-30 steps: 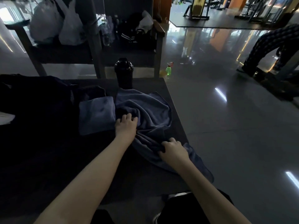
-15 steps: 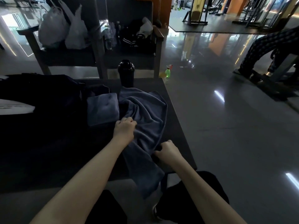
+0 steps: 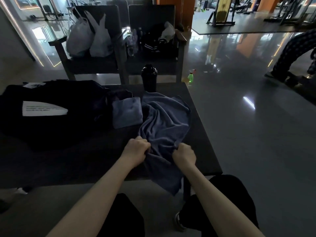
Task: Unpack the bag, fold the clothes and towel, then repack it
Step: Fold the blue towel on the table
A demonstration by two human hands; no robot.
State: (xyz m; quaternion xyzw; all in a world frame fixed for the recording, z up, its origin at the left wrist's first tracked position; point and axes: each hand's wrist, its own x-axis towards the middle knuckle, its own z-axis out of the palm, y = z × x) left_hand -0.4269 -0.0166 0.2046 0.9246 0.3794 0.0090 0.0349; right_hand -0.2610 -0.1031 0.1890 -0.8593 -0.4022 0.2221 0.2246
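2 hands (image 3: 160, 151) fisted on 1 towel (image 3: 164, 127), 1 bottle (image 3: 149, 77) behind

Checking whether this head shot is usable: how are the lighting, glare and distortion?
Head view: dim, so the bag and table merge into black; the towel and both hands stay readable; ceiling lights glare off the floor; wide-angle bending at the edges.

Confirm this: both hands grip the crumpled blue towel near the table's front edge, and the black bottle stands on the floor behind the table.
Wrong about the bottle. The head view shows the black bottle standing on the table, at its far edge. Both the left hand and right hand do grip the blue towel.
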